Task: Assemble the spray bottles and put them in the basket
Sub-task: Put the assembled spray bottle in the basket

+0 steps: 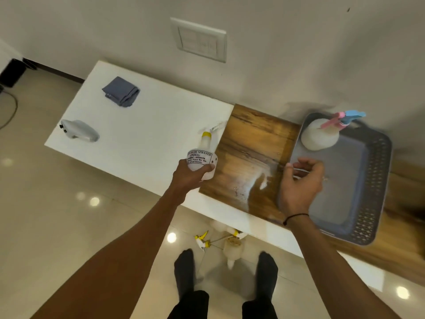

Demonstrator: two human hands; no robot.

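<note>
My left hand (pixel 192 174) grips a white spray bottle (pixel 202 157) with a yellow collar and a printed label, held above the seam between the white table (pixel 147 116) and the wooden board (pixel 250 155). My right hand (pixel 302 180) hovers over the near left rim of the grey basket (pixel 370 187), fingers loosely curled, holding nothing I can make out. Inside the basket's far corner stands a white bottle (pixel 318 137) with a pink and blue spray head (pixel 345 118). On the floor between my feet lie another white bottle (pixel 233 249) and a yellow spray head with its tube (pixel 202 240).
A folded grey-blue cloth (pixel 120 91) lies at the back of the white table. A grey plastic object (pixel 79 131) sits near the table's left edge. The wall with a switch plate (pixel 199 40) runs directly behind. A wet patch shines on the wooden board.
</note>
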